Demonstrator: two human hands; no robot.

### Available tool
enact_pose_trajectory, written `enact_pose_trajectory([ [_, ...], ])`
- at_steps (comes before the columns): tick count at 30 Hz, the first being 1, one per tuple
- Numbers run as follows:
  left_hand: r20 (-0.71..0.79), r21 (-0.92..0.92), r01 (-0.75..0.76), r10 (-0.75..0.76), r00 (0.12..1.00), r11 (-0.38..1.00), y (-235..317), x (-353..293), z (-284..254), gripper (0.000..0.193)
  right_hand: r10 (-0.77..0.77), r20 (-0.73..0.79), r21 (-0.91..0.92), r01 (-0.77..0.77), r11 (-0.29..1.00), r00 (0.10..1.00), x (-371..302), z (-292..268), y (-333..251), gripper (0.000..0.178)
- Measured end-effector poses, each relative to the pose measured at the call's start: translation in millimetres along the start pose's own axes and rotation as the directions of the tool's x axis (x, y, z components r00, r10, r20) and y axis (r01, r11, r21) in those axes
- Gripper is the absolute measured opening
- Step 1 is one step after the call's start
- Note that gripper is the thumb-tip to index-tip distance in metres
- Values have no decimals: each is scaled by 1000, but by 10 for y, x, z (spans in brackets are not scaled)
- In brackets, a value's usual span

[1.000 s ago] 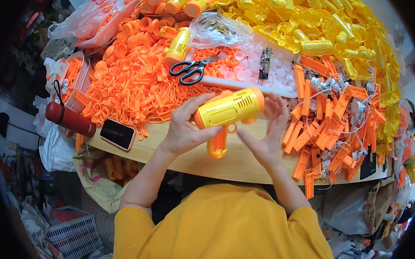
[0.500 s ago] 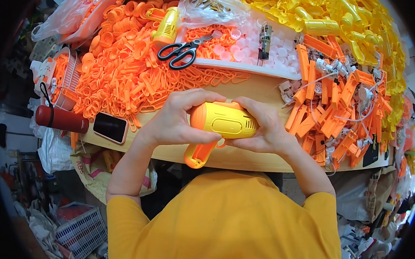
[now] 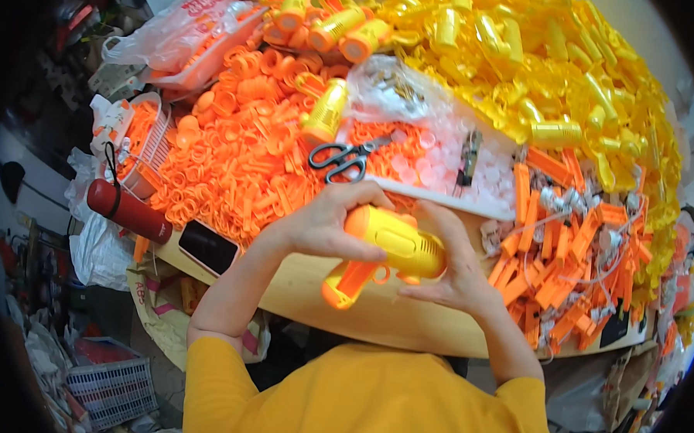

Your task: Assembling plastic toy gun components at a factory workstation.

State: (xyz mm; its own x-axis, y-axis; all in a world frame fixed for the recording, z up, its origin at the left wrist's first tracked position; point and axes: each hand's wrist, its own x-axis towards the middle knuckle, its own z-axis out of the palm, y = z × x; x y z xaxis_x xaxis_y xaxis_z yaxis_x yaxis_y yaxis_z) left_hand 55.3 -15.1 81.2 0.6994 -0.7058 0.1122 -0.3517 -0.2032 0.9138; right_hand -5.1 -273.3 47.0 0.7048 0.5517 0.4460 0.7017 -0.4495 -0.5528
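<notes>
A yellow toy hair dryer (image 3: 396,238) with an orange end cap and an orange handle hangs over the near part of the table, tilted, its handle pointing down left. My left hand (image 3: 323,225) is closed around the orange-capped end, thumb along the near side. Around the vented right end my right hand (image 3: 465,264) has its fingers spread, thumb and forefinger apart; whether a fingertip touches the toy is hard to see. Black-handled scissors (image 3: 343,162) lie beyond my left hand.
Orange plastic parts (image 3: 241,150) are heaped at left, yellow shells (image 3: 555,71) at far right. Orange handles with wires (image 3: 566,249) pile up at right. A white tray (image 3: 441,196) holds translucent caps. A red flask (image 3: 130,211) and a phone (image 3: 208,248) rest at the left edge.
The view has shifted, showing more of the table's far side. The toy's vented end has tipped toward me, and my right hand has loosened from it, fingers spreading. My left hand keeps its hold.
</notes>
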Motion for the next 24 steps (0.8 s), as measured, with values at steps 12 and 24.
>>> enact_pose_trajectory([
  [12, -876, 463, 34, 451, 170, 886, -592, 1377, -2333, 60, 330, -428, 30, -352, 936, 841, -298, -246, 181, 54],
  [24, -869, 495, 724, 276, 411, 480, -1114, 2327, -2754, 72, 260, -248, -102, -292, 951, 933, -74, -508, 362, 31],
])
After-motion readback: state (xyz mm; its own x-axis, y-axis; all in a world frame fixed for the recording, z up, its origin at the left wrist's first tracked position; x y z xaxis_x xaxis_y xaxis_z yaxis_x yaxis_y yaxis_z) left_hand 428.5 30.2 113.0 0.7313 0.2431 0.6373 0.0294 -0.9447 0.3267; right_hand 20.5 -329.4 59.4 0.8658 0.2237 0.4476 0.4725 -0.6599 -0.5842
